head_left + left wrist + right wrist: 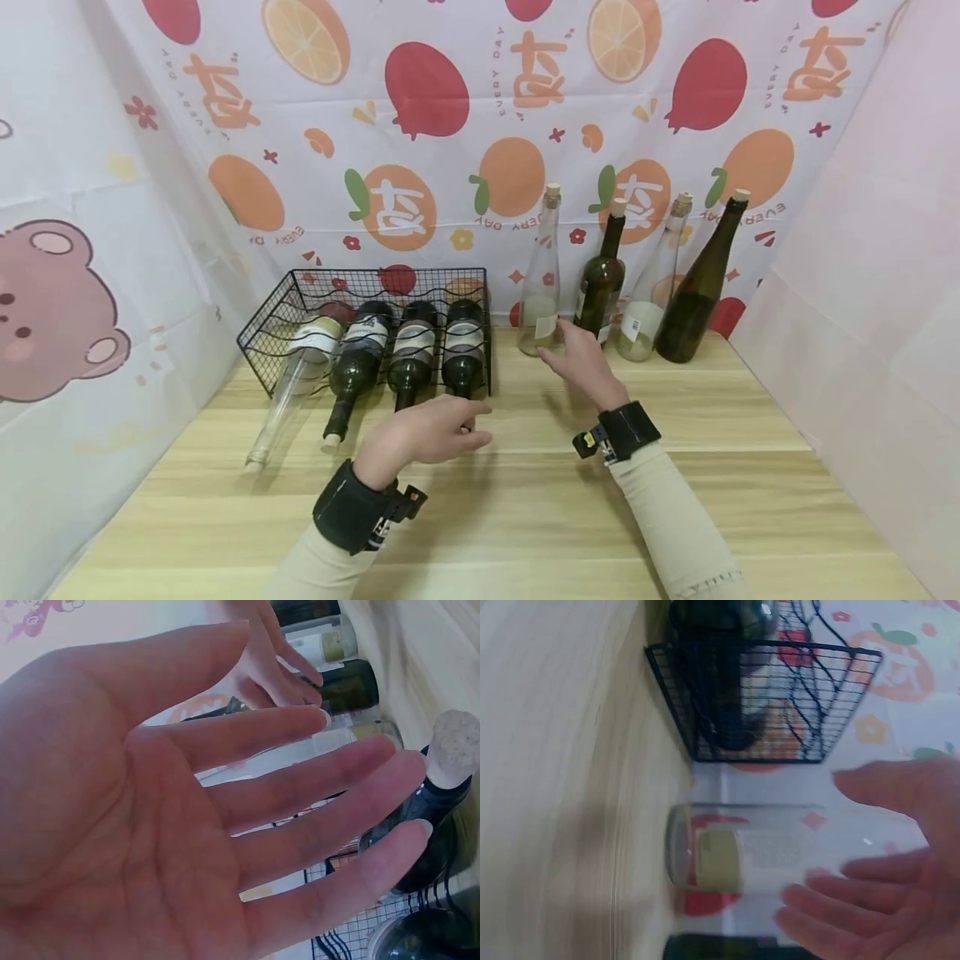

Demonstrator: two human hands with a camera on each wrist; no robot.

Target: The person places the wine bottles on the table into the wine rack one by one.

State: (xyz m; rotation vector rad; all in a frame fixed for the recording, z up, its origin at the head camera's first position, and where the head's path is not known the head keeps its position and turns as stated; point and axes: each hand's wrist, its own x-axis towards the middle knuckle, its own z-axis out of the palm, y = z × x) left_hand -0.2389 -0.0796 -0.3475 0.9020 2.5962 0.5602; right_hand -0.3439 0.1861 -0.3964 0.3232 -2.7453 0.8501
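Observation:
My left hand (429, 429) is over the table in front of the wire rack, its fingers extended and holding nothing; the left wrist view shows the bare palm (172, 802). Behind it, the corked neck of a dark wine bottle is partly hidden. My right hand (588, 367) reaches toward a standing clear glass bottle (542, 283) with a cork and pale label. Its thumb and fingers are spread around the side of this bottle (765, 847), not closed on it. Beside that bottle stands a dark green wine bottle (602, 283), partly behind the right hand.
A black wire rack (390, 270) at the left holds a clear bottle (288, 400) and several dark bottles (352, 375), lying with necks forward. Farther right stand another corked clear bottle (637, 325) and a tall dark green one (692, 312). Printed cloth (465, 192) hangs behind the wooden table (525, 517).

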